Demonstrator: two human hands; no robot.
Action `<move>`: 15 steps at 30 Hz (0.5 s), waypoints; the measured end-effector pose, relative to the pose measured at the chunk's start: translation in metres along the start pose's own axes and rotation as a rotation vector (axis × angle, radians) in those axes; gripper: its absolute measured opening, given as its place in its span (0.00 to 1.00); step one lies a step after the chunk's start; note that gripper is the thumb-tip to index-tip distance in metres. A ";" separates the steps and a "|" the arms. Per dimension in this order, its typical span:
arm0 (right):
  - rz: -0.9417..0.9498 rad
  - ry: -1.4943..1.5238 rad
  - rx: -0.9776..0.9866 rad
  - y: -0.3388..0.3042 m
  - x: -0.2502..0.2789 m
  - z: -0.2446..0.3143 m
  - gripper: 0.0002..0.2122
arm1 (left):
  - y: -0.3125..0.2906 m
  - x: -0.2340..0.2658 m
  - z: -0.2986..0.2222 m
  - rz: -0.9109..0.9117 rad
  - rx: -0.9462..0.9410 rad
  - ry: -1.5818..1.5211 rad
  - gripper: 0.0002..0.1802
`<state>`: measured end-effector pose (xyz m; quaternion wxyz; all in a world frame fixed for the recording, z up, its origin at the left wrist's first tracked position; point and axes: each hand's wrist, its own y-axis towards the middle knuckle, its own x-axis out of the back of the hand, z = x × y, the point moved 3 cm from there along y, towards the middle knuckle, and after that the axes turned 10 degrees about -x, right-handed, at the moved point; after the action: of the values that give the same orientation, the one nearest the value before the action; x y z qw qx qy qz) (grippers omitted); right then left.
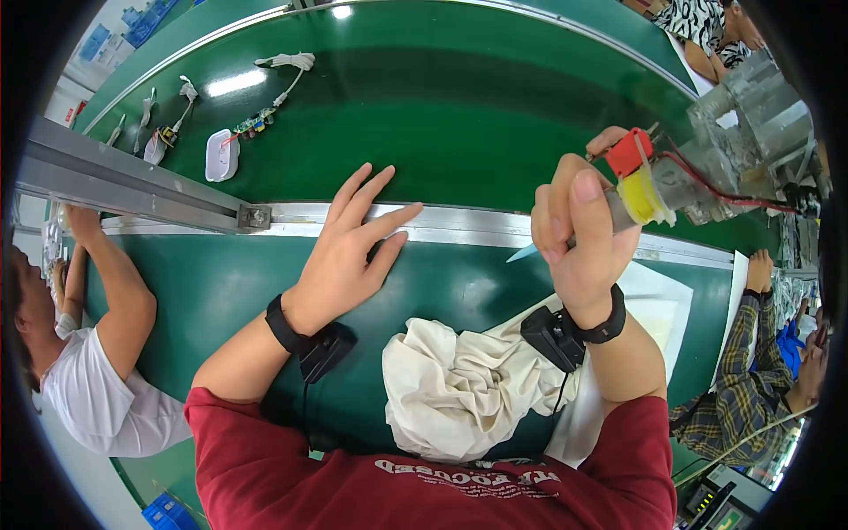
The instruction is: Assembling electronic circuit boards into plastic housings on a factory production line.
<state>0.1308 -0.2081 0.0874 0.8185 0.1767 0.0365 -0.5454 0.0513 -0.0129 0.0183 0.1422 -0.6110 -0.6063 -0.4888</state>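
Observation:
My right hand (583, 221) is closed round a grey cylindrical hand tool (618, 208) with a red switch and yellow tape near its upper end. From below my fingers sticks out a pale blue tapered tip (521, 253), which appears to belong to this tool. Red and black wires run from the switch towards a clear, dirty fixture at the right. Empty, with its fingers spread, my left hand (340, 252) is over the metal rail (424, 221) between the table and the green belt; whether it touches the rail I cannot tell.
On the green belt (424, 106), at the far left, lie a white plastic housing (223, 156), a wired circuit board (256, 122) and several corded pieces. A crumpled cream cloth (459, 380) covers part of the table before me. A metal post (132, 177) crosses the left. Co-workers sit on both sides.

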 end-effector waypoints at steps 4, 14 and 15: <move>0.008 0.016 -0.002 -0.003 -0.005 -0.001 0.13 | -0.007 0.004 0.001 0.010 0.008 0.018 0.18; 0.053 0.020 0.010 0.000 -0.005 0.000 0.12 | -0.005 0.007 0.003 -0.004 0.006 -0.045 0.12; 0.055 0.023 0.010 0.000 -0.006 0.001 0.12 | -0.005 0.008 0.003 -0.006 0.000 -0.036 0.11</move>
<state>0.1287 -0.2031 0.0899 0.8319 0.1879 0.0380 -0.5208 0.0466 -0.0051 0.0215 0.1296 -0.6179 -0.6105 -0.4781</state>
